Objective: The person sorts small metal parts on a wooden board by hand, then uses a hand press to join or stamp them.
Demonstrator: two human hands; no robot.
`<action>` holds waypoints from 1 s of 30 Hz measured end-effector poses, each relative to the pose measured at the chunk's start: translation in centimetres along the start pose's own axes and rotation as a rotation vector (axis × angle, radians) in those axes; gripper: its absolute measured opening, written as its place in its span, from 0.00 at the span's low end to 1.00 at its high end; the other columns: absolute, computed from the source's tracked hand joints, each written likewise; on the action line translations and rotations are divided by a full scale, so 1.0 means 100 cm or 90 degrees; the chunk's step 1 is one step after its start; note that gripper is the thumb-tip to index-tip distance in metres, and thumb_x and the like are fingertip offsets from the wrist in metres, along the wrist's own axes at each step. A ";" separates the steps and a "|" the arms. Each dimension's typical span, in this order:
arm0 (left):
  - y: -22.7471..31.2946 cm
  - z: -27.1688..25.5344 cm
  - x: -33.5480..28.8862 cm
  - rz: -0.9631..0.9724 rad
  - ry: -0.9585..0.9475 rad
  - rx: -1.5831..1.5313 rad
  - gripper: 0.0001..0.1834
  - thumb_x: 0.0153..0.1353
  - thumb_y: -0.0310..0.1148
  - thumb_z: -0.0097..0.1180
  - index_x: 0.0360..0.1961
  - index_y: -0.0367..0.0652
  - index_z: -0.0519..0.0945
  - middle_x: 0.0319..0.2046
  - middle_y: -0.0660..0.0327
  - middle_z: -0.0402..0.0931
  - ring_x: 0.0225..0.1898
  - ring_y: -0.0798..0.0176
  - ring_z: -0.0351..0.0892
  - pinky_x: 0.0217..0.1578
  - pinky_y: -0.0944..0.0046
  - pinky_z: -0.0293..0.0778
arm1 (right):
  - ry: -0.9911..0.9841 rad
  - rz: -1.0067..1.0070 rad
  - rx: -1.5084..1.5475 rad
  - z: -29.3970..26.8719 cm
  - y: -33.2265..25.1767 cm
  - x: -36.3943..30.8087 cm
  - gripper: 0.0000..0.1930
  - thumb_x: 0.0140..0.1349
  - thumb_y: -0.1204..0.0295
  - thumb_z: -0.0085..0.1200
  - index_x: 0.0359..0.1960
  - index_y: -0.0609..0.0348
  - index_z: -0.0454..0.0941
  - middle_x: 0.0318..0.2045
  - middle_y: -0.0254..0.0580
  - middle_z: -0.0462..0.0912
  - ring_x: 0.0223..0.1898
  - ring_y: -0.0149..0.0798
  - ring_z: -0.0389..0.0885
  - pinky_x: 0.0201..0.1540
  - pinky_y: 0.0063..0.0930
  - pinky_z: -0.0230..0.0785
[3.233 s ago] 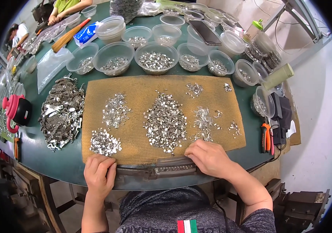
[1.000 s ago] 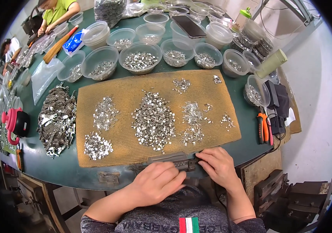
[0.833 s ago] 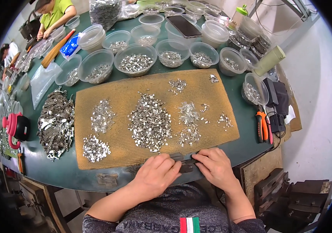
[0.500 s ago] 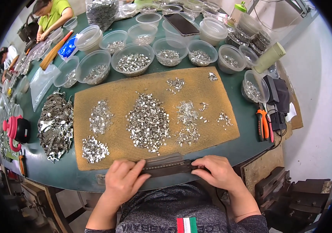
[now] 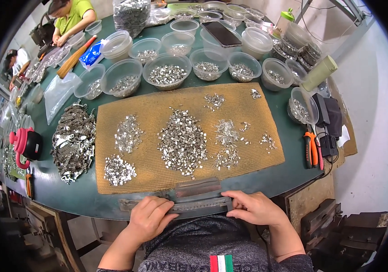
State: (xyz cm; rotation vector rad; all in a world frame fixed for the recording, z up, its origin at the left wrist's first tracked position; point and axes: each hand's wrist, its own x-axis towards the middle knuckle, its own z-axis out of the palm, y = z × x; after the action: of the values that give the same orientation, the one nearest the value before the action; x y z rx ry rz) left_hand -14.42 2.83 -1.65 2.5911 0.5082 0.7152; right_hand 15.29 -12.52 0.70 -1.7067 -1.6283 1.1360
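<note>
At the table's near edge lies a narrow dark grooved bar (image 5: 197,205) with a row of small light marks along it; what fills the groove is too small to tell. My left hand (image 5: 151,218) is closed over its left part, fingers together and thumb along the near side. The thumb and forefinger of my right hand (image 5: 256,208) bracket the bar's right end. Just beyond it a short dark block (image 5: 198,187) rests by the near edge of the tan textured mat (image 5: 153,177). On the mat, a large heap of small metal pieces (image 5: 182,143) sits in the middle.
Smaller metal heaps (image 5: 120,170) flank it. Clear plastic bowls of metal bits (image 5: 167,72) line the far side. Left are a tangled metal pile (image 5: 73,143) and a pink-and-black mug (image 5: 25,144); right, orange-handled pliers (image 5: 311,149). A co-worker (image 5: 74,20) sits far left.
The view has shifted, so most things appear further right. The dark block now shows apart from the grooved bar, whose surface looks greyer. Both hands stay at the bar, the right forefinger more extended.
</note>
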 end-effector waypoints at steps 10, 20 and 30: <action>0.009 -0.007 0.009 -0.054 0.037 -0.012 0.19 0.52 0.33 0.75 0.45 0.41 0.84 0.40 0.57 0.83 0.40 0.51 0.82 0.40 0.57 0.79 | -0.107 0.048 -0.033 -0.023 -0.008 0.008 0.29 0.69 0.59 0.64 0.68 0.49 0.69 0.30 0.39 0.84 0.31 0.44 0.85 0.36 0.37 0.76; -0.009 -0.026 0.023 -0.086 0.086 -0.048 0.17 0.51 0.29 0.76 0.42 0.44 0.86 0.38 0.60 0.83 0.37 0.54 0.81 0.37 0.58 0.78 | 0.300 -0.126 -0.247 -0.083 -0.002 0.119 0.10 0.70 0.67 0.59 0.47 0.55 0.84 0.41 0.44 0.87 0.46 0.49 0.85 0.51 0.42 0.76; -0.034 -0.034 0.043 -0.064 0.107 -0.015 0.12 0.52 0.26 0.74 0.38 0.44 0.86 0.36 0.61 0.83 0.37 0.55 0.83 0.38 0.59 0.79 | 0.395 -0.213 -0.553 -0.089 0.029 0.194 0.05 0.62 0.71 0.65 0.39 0.53 0.84 0.35 0.37 0.82 0.43 0.45 0.81 0.52 0.39 0.71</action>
State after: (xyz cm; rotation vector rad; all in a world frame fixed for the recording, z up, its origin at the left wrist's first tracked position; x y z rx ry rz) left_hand -13.61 8.55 1.17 2.4758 0.6711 0.9040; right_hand 22.92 7.53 -1.28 -1.8648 -1.9701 -0.3317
